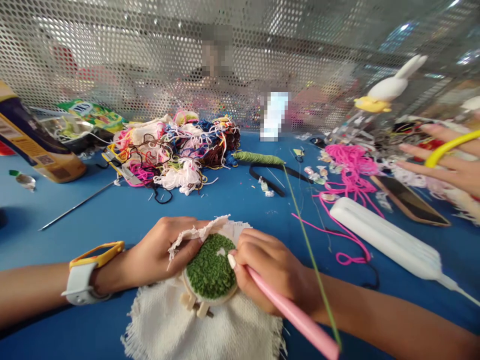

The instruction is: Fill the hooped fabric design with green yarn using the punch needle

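My left hand (174, 250) grips the far left edge of a small embroidery hoop (212, 301), with white cloth (180, 330) bunched against its fingers. Green looped stitches (210, 272) fill most of the hoop, leaving a small pale patch near the right side. Closed around a pink punch needle (288, 310), my right hand (268, 265) presses close to that patch; the tool's tip is hidden by the fingers. Green yarn (307, 240) runs from the back end of the punch needle up to a wound green skein (258, 158) on the table.
A tangled yarn heap (180, 150) lies at the back. Bright pink yarn (352, 165), a phone (410, 200) and a white corded device (390, 237) lie right. A brown bottle (41, 140) leans at left. Another person's hand (450, 160) reaches in at right.
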A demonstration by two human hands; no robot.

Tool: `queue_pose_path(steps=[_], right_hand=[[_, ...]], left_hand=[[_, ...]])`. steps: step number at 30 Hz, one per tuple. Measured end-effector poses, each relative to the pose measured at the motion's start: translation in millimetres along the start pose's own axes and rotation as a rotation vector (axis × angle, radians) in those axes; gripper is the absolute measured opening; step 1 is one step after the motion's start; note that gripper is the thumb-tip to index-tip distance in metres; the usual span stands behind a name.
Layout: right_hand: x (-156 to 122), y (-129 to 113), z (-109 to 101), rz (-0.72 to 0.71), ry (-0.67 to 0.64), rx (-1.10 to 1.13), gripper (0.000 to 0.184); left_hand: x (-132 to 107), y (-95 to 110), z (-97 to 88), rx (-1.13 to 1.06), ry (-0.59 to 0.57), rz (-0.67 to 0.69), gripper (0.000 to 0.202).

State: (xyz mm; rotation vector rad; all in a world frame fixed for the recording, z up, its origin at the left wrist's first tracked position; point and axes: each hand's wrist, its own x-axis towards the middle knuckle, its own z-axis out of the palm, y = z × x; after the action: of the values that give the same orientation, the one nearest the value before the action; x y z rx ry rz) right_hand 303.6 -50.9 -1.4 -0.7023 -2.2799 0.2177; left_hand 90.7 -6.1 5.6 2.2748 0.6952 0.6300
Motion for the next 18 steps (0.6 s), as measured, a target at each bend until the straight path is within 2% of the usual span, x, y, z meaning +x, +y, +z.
queue_pose_path(steps=[3, 6, 18], right_hand=[[1, 1, 5, -0.028, -0.102, -0.126, 0.022], [0, 6, 9, 0.023, -0.118, -0.048, 0.014], [0, 1, -2, 0.053, 0.096, 0.106, 0.020]], left_hand=[[-2, 0, 1.9, 0.038, 0.008, 0.054, 0.014], [-3, 1, 3.0, 0.051, 0.032, 0.095, 0.015], [-5, -1, 4.8, 0.064, 0.049, 0.083, 0.023]])
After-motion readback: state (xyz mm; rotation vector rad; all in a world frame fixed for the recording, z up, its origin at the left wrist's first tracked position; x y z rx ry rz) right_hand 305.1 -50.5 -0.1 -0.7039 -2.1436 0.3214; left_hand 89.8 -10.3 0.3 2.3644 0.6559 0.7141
